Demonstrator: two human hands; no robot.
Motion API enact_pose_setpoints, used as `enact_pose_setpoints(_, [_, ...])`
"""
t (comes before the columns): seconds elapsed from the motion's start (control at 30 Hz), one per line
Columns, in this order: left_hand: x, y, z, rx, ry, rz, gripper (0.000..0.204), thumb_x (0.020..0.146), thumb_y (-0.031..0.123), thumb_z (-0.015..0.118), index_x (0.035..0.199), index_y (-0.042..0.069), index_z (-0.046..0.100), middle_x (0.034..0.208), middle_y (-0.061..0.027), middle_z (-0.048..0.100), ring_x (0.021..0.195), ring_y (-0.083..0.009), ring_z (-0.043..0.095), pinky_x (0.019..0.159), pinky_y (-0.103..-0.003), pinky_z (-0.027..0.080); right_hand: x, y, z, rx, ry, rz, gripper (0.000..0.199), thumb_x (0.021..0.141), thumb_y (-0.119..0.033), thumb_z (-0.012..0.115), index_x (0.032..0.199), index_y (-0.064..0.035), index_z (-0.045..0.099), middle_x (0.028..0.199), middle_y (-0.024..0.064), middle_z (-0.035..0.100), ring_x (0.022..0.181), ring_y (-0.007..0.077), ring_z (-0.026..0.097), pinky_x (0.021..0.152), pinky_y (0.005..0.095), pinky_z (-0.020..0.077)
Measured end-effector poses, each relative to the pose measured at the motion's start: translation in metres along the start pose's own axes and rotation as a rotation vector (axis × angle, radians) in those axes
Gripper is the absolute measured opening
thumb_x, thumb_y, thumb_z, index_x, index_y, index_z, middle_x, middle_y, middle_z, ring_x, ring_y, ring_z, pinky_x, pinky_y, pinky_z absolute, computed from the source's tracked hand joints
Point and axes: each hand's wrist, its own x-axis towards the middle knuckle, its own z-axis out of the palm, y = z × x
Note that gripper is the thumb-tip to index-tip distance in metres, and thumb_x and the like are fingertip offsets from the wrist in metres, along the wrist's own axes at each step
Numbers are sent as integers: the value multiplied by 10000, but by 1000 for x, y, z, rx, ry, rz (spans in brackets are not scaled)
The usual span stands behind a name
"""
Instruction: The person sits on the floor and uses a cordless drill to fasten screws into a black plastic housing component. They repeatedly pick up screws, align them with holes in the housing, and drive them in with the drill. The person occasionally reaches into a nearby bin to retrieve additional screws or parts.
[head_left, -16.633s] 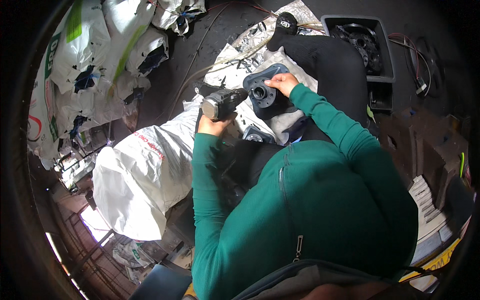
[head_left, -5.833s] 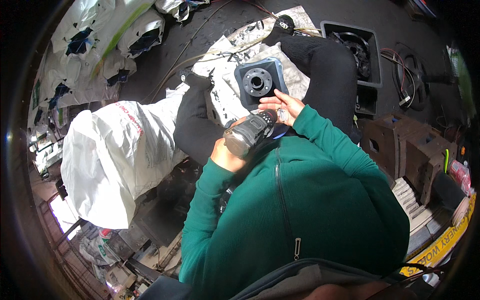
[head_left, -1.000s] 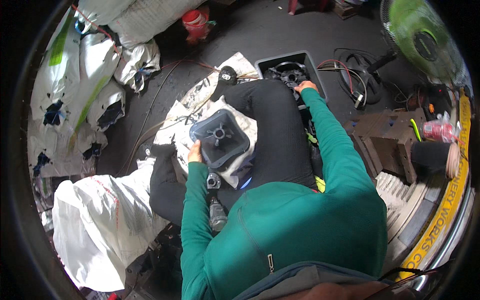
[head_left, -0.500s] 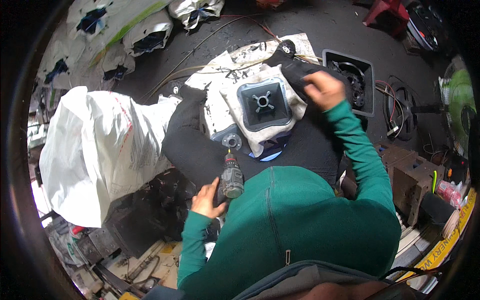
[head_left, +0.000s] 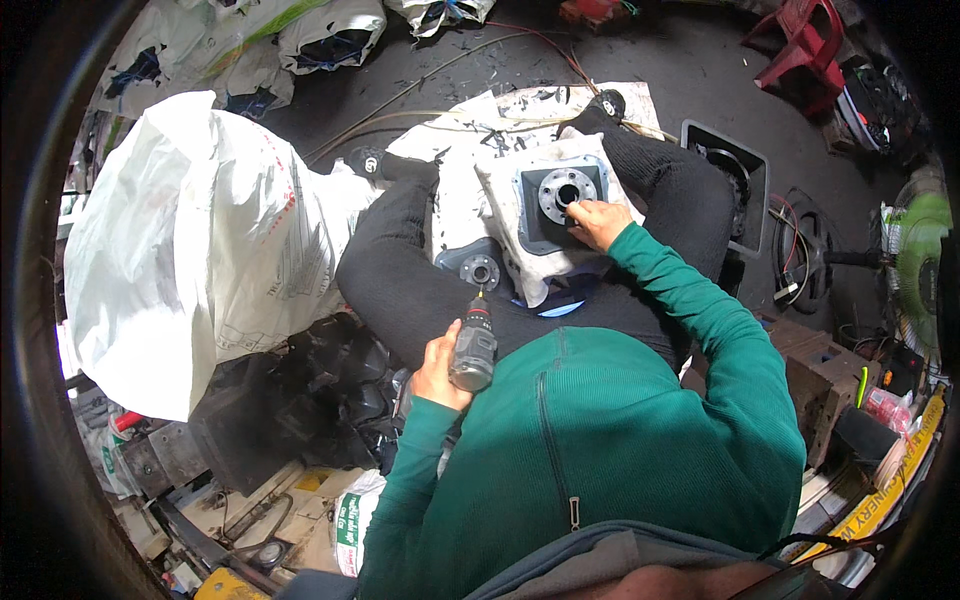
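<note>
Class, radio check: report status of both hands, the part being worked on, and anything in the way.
Left hand grips the cordless driver, bit up. Right hand rests on the square housing by its round flange. Loose flange lies between them.

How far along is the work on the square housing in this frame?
Looks done: the grey square housing lies flat on white sheeting in the lap, its round metal flange seated in the centre. In hand: the right hand touches the flange; the left hand holds a cordless driver, bit up, away from it. Left: driving screws; a second flange lies loose alongside.
</note>
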Motion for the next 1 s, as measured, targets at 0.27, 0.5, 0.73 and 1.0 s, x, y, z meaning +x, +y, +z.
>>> enact_pose_setpoints(0.27, [38, 42, -66, -559, -74, 150, 822, 701, 103, 780, 1397, -4, 357, 1276, -141, 547, 1169, -216, 541, 1019, -326, 408, -18, -17, -16, 2681, 151, 867, 390, 972, -175, 398, 1299, 19, 488, 999, 84, 648, 898, 205, 650, 668, 302, 569])
enact_pose_setpoints(0.5, [89, 105, -57, -28, -80, 489, 562, 727, 94, 745, 1244, 49, 530, 1293, -144, 535, 1143, -276, 567, 974, -329, 463, -18, -35, -21, 2786, 173, 511, 487, 901, -1, 396, 1388, 3, 381, 1364, 170, 480, 1305, 315, 438, 1062, 440, 411])
enact_pose_setpoints(0.73, [92, 116, -40, -98, -152, 457, 556, 734, 93, 742, 1248, 51, 533, 1301, -138, 538, 1128, -256, 591, 956, -322, 478, -26, -41, -23, 2857, 354, 552, 432, 891, 83, 391, 1307, -17, 448, 1364, 191, 467, 1323, 339, 411, 1091, 498, 369])
enact_pose_setpoints(1.0, [91, 111, -37, -41, -93, 491, 530, 741, 90, 732, 1235, 45, 544, 1304, -152, 537, 1128, -264, 594, 957, -332, 482, -23, -53, -14, 2855, 406, 537, 315, 901, 69, 467, 1183, -45, 545, 1319, 148, 531, 1317, 306, 426, 1092, 466, 383])
